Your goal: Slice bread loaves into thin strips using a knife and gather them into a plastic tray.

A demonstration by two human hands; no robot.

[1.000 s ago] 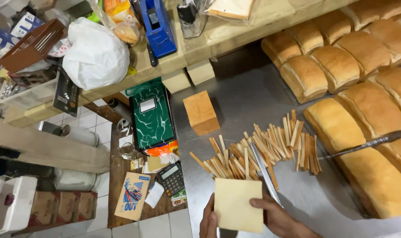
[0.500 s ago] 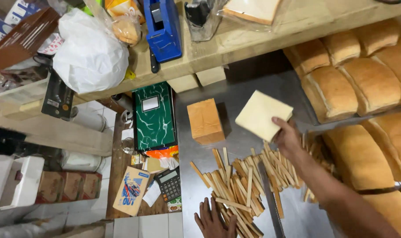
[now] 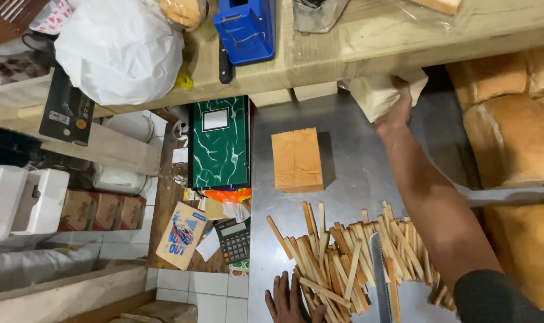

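My right hand (image 3: pixel 396 113) grips a pale crustless bread block (image 3: pixel 384 91) up under the wooden shelf (image 3: pixel 367 42), which hides its far end, while my left hand (image 3: pixel 291 299), half cut off below, lies spread flat beside the crust strips (image 3: pixel 350 257).

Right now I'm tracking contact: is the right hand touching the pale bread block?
Touching. The head view shows the right hand gripping the pale bread block, fingers wrapped on its lower edge.

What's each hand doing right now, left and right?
Left hand: open, fingers spread flat on the pile of crust strips.
Right hand: closed in a grip on the crustless bread block, reaching toward the wooden shelf.
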